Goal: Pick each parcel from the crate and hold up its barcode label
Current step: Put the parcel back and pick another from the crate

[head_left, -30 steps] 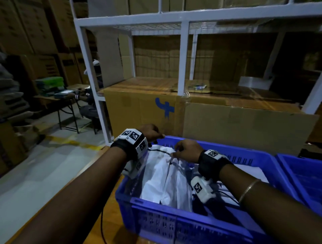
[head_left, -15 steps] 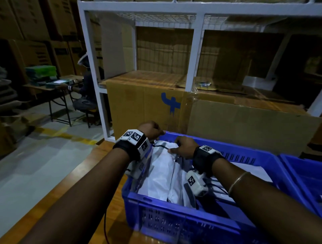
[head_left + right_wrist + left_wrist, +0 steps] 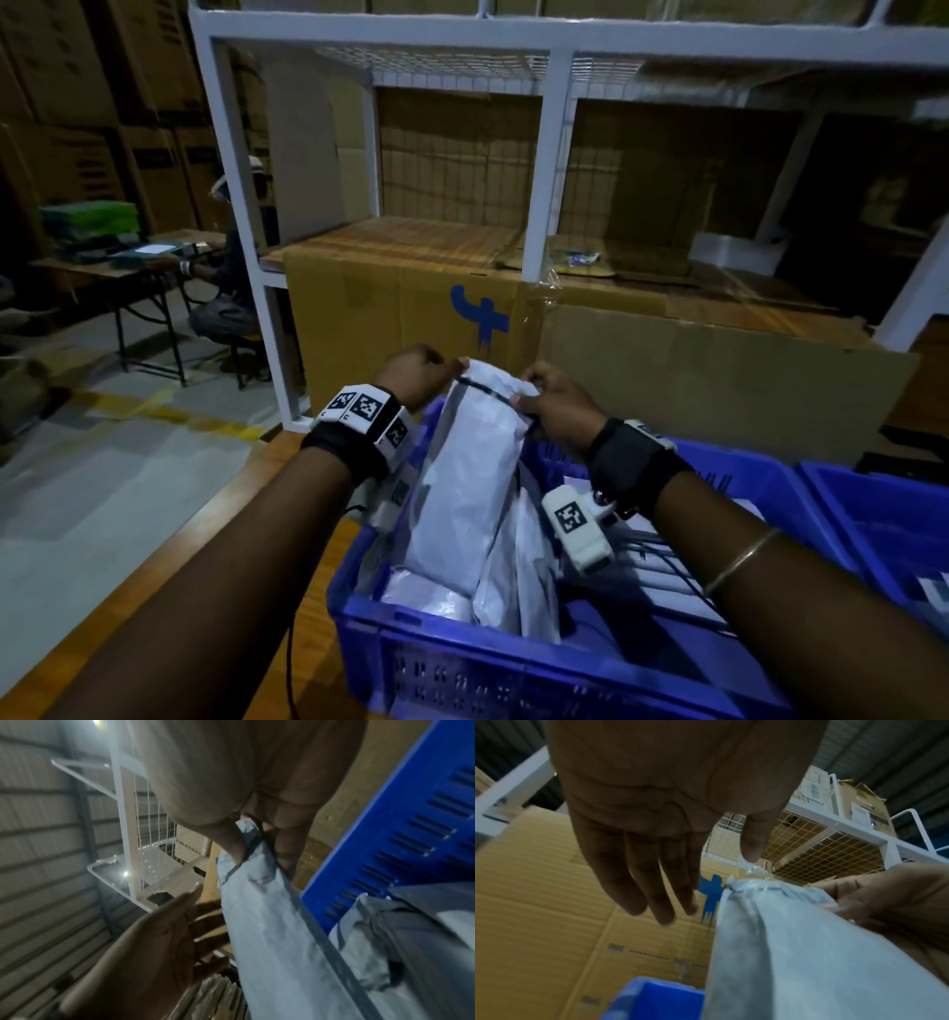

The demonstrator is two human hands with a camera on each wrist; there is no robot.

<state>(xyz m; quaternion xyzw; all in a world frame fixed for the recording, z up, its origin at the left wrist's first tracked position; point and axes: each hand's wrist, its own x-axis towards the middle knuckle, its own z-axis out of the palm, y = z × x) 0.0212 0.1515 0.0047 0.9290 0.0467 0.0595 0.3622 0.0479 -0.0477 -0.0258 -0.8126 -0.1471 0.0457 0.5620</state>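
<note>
The crate [image 3: 462,663], blue, sits below both forearms with more white bags [image 3: 518,591] lying in it under the right wrist. A parcel [image 3: 462,493], a white poly bag, stands tilted out of it, top edge raised between the two hands. The right hand [image 3: 557,411] pinches the parcel's top right corner between thumb and fingers, while the left hand [image 3: 670,811] is at the top left corner with fingers straight and spread, gripping nothing.
</note>
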